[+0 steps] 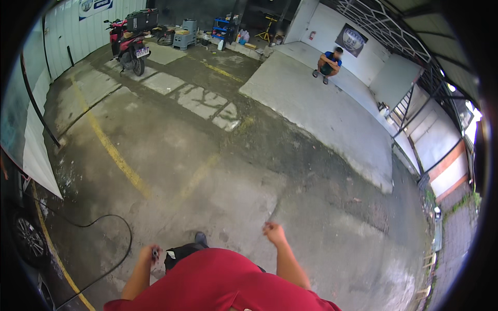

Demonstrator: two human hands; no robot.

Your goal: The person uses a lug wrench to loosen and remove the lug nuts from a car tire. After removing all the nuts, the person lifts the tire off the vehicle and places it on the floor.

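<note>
My left hand hangs low beside the dark shorts, its fingers curled round a small dark object with a pale glint. That object is too small to name. In front of the red shirt, my right hand is raised over the concrete floor, fingers bent in and nothing visible in them. Neither hand touches anything else that I can see. One dark shoe shows ahead of the shirt.
A black hose loops over the floor at left, near a car wheel. A red motorbike stands far left, with grey plastic stools and a blue rack beyond. A person squats on the raised concrete slab.
</note>
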